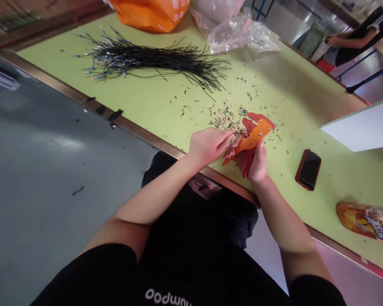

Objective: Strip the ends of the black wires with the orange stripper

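An orange and red hand tool (255, 135), like a wire stripper, is held in my right hand (258, 165), whose fingers wrap round its handles. My left hand (209, 144) is beside the tool's left side, its fingers pinched together and pointing at the tool; whatever they hold is too small to make out. Short black and coloured wire scraps (226, 119) lie scattered on the green table (140, 106) just beyond both hands. Farther up on the left lies a large bundle of black wires (166, 58) with blue and silvery ends.
An orange bag (150, 15) and clear plastic bags (232, 29) rest at the table's far side. On the right are a phone (308, 170), a bottle (367, 219) and a white panel (364, 125). Another person (357, 42) stands at the upper right.
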A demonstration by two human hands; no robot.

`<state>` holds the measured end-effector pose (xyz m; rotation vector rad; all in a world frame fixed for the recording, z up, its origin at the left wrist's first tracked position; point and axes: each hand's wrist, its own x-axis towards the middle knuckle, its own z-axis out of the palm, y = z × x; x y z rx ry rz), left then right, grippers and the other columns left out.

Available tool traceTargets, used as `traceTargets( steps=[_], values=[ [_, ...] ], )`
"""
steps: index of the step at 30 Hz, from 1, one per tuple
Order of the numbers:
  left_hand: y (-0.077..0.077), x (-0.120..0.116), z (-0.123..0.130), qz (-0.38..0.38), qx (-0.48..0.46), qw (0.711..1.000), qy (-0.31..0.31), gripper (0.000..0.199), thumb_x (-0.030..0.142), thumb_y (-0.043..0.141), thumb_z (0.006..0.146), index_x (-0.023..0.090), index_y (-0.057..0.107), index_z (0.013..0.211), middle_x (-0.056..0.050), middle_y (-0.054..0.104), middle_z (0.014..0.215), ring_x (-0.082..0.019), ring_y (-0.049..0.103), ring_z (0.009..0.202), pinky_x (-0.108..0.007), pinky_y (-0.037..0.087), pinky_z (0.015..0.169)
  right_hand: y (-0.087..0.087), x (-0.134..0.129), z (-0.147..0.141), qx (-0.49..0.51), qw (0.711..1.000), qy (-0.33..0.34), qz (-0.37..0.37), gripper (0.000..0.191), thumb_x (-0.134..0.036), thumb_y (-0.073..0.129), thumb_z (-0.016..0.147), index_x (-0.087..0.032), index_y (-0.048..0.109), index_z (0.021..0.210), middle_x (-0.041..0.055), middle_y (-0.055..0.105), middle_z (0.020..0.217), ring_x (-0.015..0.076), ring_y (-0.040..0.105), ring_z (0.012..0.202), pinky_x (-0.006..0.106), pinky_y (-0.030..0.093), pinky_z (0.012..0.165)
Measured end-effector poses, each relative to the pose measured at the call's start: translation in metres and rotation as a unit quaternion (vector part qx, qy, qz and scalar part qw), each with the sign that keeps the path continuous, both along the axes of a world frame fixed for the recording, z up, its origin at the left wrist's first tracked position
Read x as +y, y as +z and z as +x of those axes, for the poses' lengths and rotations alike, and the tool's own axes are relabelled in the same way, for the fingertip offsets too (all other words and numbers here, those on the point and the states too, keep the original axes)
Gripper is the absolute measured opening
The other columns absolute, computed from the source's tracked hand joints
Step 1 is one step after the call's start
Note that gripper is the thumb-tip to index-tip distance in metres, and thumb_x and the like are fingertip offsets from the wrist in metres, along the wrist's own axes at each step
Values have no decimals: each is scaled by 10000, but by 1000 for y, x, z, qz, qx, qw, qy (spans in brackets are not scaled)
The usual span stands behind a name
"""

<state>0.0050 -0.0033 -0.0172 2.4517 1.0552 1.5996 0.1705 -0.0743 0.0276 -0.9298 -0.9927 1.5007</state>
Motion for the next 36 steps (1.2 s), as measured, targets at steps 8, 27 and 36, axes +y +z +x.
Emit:
traceTargets(
  steps=[8,27,36],
  values=[
    [5,-2,2,83,-43,995,-46,148,272,636,1082,252,779,1051,34,732,663,-90,674,613,-246,389,596,-10,5,3,-10,1000,6,-5,698,-932,509,885,-246,632,867,99,656,810,339,739,953,462,658,698],
    [12,-8,2,128,0,992,10,136,260,678,1031,245,716,902,70,634,577,-88,558,518,-254,337,523,-19,5,1,-39,998,-57,-4,641,-889,624,848,-315,697,1124,97,763,1086,360,711,1272,544,681,946],
    [17,-10,-2,145,9,987,-61,56,267,671,1046,229,679,1006,72,637,610,-83,545,518,-245,358,514,-24,3,-1,-98,985,-145,8,652,-887,625,851,-312,681,1152,98,755,1140,386,669,1343,547,696,912]
  ],
)
